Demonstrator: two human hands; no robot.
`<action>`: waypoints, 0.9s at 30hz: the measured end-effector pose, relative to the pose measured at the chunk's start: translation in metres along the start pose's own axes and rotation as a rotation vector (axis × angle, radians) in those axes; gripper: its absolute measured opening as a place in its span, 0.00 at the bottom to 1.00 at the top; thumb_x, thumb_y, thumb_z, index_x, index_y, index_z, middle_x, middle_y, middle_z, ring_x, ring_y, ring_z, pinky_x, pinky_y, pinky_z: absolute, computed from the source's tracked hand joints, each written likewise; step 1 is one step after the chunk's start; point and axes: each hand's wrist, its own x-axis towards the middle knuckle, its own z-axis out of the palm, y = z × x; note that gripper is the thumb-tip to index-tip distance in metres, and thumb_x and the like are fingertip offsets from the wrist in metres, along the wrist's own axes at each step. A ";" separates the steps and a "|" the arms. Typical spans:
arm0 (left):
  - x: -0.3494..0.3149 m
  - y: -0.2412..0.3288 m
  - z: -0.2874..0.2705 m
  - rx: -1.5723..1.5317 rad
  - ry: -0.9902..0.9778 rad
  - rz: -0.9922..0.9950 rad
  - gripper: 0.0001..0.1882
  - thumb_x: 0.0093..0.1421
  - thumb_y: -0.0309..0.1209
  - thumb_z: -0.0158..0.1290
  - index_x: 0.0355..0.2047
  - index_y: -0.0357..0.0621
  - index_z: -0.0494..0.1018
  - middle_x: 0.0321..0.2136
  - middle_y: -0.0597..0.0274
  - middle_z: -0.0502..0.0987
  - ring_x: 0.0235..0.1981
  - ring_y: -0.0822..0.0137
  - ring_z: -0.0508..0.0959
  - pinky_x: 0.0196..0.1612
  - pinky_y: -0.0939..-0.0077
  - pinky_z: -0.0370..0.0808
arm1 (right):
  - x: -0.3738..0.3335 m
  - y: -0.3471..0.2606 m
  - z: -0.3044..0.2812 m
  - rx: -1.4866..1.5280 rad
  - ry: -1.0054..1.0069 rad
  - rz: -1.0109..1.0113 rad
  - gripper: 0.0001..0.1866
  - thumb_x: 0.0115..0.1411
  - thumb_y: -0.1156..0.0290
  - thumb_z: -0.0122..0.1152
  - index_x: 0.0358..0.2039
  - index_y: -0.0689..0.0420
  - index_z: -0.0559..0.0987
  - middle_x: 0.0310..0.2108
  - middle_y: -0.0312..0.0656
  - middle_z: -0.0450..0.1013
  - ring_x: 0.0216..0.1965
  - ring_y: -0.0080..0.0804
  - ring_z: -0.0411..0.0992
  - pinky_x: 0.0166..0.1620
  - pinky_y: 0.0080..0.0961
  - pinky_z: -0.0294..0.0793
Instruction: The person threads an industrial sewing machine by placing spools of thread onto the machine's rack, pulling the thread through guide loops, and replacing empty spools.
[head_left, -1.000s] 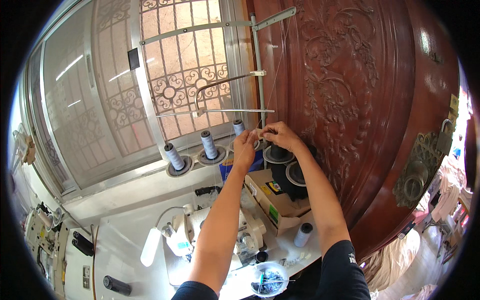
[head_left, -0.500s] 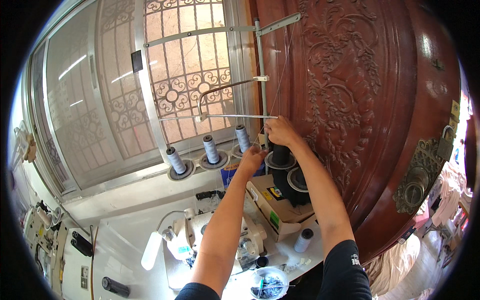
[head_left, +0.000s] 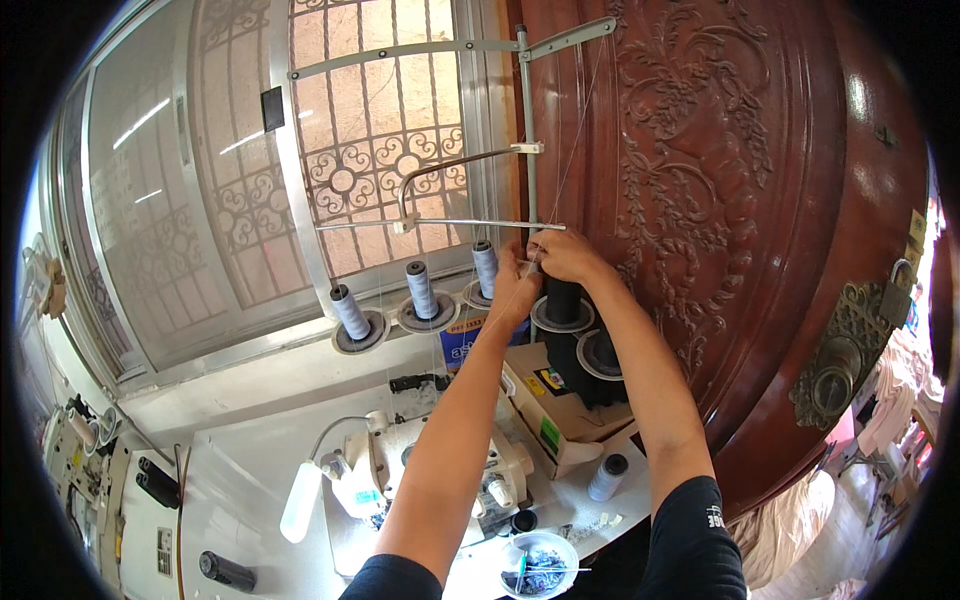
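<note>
Below both hands, at lower level, a white tabletop (head_left: 260,450), carrying a white sewing machine (head_left: 367,470) partly behind the left forearm; nearer to the body than the hands, a round tub of scraps (head_left: 572,552); to the left of the left hand (head_left: 512,280), a sliding window (head_left: 230,180) with curled iron grille (head_left: 385,160); close to the right of the right hand (head_left: 562,255), a carved red-brown wooden door (head_left: 690,230).

Raised side by side at the thread stand pole (head_left: 528,110), both hands; left one with fingers bent upward, close to the pole; right one with fingers curled inward, just under the end of the thin metal rod (head_left: 480,225); fingertips of the two very near to each other; cannot tell if pinching thread. Running down toward the right hand from the upper bar (head_left: 430,50), fine thread (head_left: 578,120); just below the same hand, a black thread cone (head_left: 562,303); to the left of the left hand, three light-blue thread cones (head_left: 421,290).

Widest room for moving on the left hand's left; tighter room on the right hand's side, along the door; below the right forearm, the table's curved edge (head_left: 600,537).
</note>
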 end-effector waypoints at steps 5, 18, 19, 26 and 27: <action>0.004 -0.025 -0.002 -0.073 -0.030 -0.224 0.08 0.54 0.31 0.47 0.30 0.38 0.69 0.15 0.70 0.62 0.17 0.79 0.59 0.20 0.83 0.56 | 0.006 0.010 0.007 0.017 0.058 -0.050 0.07 0.47 0.73 0.55 0.24 0.63 0.74 0.21 0.53 0.70 0.26 0.46 0.70 0.30 0.34 0.68; 0.008 -0.023 -0.017 0.492 0.309 -0.070 0.09 0.52 0.32 0.49 0.25 0.37 0.71 0.21 0.46 0.73 0.25 0.50 0.74 0.29 0.64 0.68 | 0.001 0.019 0.007 0.784 0.037 0.398 0.08 0.51 0.74 0.54 0.20 0.65 0.74 0.17 0.40 0.69 0.19 0.22 0.65 0.22 0.21 0.64; 0.005 -0.023 -0.011 0.534 0.276 -0.012 0.09 0.52 0.31 0.49 0.25 0.37 0.71 0.20 0.47 0.73 0.23 0.52 0.74 0.28 0.66 0.68 | 0.001 0.022 0.009 0.955 0.043 0.401 0.07 0.52 0.74 0.54 0.22 0.63 0.74 0.17 0.39 0.69 0.18 0.19 0.63 0.20 0.18 0.61; 0.005 -0.011 0.008 0.352 0.103 0.171 0.08 0.54 0.30 0.47 0.28 0.36 0.71 0.20 0.50 0.72 0.22 0.63 0.72 0.28 0.71 0.67 | -0.005 0.017 0.021 0.665 0.109 0.286 0.05 0.53 0.75 0.54 0.29 0.62 0.76 0.17 0.35 0.68 0.18 0.18 0.62 0.21 0.17 0.61; 0.010 -0.005 0.003 0.346 0.095 0.147 0.08 0.55 0.30 0.46 0.28 0.36 0.70 0.21 0.50 0.72 0.23 0.63 0.72 0.29 0.72 0.67 | -0.006 0.022 0.020 0.582 0.092 0.216 0.06 0.53 0.75 0.54 0.30 0.63 0.76 0.17 0.35 0.68 0.18 0.19 0.62 0.23 0.17 0.62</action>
